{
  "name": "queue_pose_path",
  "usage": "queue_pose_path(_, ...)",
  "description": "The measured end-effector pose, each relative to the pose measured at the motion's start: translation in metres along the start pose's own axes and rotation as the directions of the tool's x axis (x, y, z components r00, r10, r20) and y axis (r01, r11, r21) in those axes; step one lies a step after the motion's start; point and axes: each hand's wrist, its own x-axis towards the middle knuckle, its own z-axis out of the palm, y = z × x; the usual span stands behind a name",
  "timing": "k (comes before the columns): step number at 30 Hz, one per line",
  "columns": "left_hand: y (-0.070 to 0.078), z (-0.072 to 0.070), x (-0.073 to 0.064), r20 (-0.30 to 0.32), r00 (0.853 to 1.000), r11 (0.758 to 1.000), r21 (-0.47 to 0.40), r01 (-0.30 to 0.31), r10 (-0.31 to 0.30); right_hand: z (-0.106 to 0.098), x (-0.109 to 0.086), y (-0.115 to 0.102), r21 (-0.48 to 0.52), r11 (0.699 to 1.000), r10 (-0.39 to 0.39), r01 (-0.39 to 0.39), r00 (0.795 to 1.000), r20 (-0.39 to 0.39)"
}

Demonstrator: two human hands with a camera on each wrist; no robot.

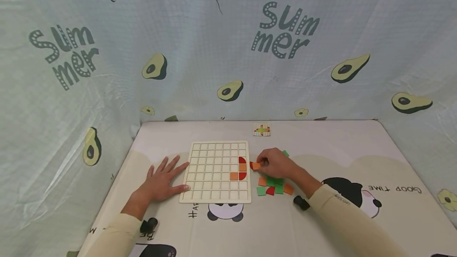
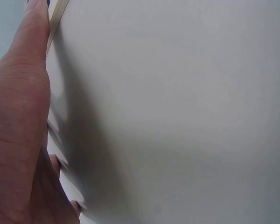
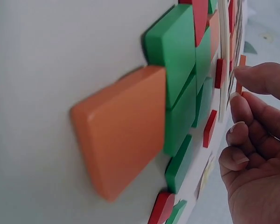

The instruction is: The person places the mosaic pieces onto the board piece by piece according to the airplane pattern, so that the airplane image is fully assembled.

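Note:
My right hand [image 1: 278, 164] pinches an orange square tile [image 1: 256, 166] between thumb and fingertips, just off the right edge of a cream grid board [image 1: 215, 192]. In the right wrist view that orange tile [image 3: 241, 77] shows edge-on. A red tile [image 1: 251, 165] lies at its left, partly covered. On the board's right side sit two red rounded tiles, one upper [image 1: 242, 160] and one lower [image 1: 243, 176], with an orange square [image 1: 242, 167] between them and another orange square [image 1: 233, 176] to the lower left. My left hand [image 1: 160, 183] lies spread, fingertips at the board's left edge.
Several loose green tiles [image 1: 270, 181] lie right of the board among orange tiles [image 1: 288, 188] and a red tile [image 1: 270, 190]. Another green tile [image 1: 285, 153] peeks out behind the right hand. A small pattern card [image 1: 262, 129] lies beyond the board, near the table's back edge.

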Motion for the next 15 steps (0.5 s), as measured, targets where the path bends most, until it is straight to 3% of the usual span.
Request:
queue_pose_path(3, 0.0004, -0.0001, 0.0001, 0.006, 1.000, 1.000, -0.007, 0.001, -0.001, 0.0007, 0.0009, -0.0041, 0.004, 1.000, 0.013, -0.013, 1.000, 0.018)
queue_pose_path(15, -0.0004, 0.0007, 0.0006, 0.011, 1.000, 1.000, -0.010, 0.007, -0.007, 0.0096, 0.0070, -0.0115, -0.011, 0.999, -0.053, 0.053, 0.999, 0.014)
